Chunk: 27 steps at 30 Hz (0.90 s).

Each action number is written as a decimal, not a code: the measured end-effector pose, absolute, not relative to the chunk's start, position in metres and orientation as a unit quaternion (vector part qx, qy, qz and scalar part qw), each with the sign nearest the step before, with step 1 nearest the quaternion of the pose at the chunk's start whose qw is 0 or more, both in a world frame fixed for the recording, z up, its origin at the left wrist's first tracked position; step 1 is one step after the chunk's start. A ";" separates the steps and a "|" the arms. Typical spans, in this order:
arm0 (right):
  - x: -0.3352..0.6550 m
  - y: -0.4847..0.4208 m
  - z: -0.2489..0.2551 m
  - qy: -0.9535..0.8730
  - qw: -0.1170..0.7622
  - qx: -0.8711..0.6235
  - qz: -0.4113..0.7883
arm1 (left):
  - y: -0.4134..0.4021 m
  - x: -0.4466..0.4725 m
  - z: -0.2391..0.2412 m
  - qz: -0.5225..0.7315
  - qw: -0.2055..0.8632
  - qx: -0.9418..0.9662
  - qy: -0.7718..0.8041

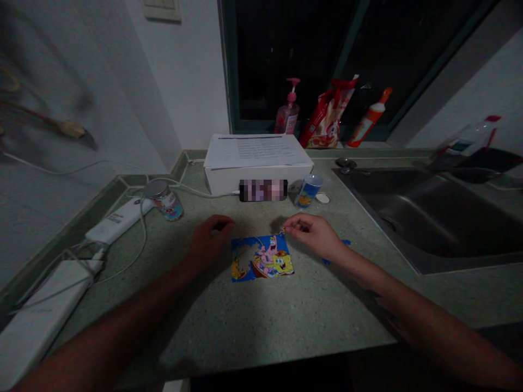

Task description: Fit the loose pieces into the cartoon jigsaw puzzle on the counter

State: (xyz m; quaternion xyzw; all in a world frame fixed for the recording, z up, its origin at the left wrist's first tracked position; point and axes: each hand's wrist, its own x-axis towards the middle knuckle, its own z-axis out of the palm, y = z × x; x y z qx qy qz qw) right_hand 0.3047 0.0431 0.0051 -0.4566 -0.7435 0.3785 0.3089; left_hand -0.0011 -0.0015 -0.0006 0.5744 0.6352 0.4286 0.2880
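A mostly assembled jigsaw puzzle (263,261) with a cartoon picture of pink and yellow characters lies flat on the counter between my hands. My right hand (310,231) pinches a small puzzle piece (283,230) just above the puzzle's upper right corner; its shape is hard to make out. Beside the upper left corner, my left hand (210,239) has its fingers curled and thumb against the forefinger, with nothing visible between them. Loose blue puzzle pieces (346,242) lie partly behind my right wrist. Beyond stands a blue can (309,191) with its white lid (322,198) alongside.
A phone (263,190) on a cable leans against a white box (229,179) topped with papers. To the left are a lidded jar (165,201), a white power bank (120,220) and a power strip (44,310). A steel sink (429,212) lies right. Bottles line the windowsill.
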 end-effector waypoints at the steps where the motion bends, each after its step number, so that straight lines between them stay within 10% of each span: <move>1: 0.298 0.042 0.006 -0.742 0.309 -0.450 0.390 | -0.002 0.000 0.001 0.427 0.287 0.575 0.636; 27: 0.237 0.006 -0.009 -0.678 0.372 -0.445 0.452 | -0.028 0.025 0.003 0.408 0.364 0.632 0.549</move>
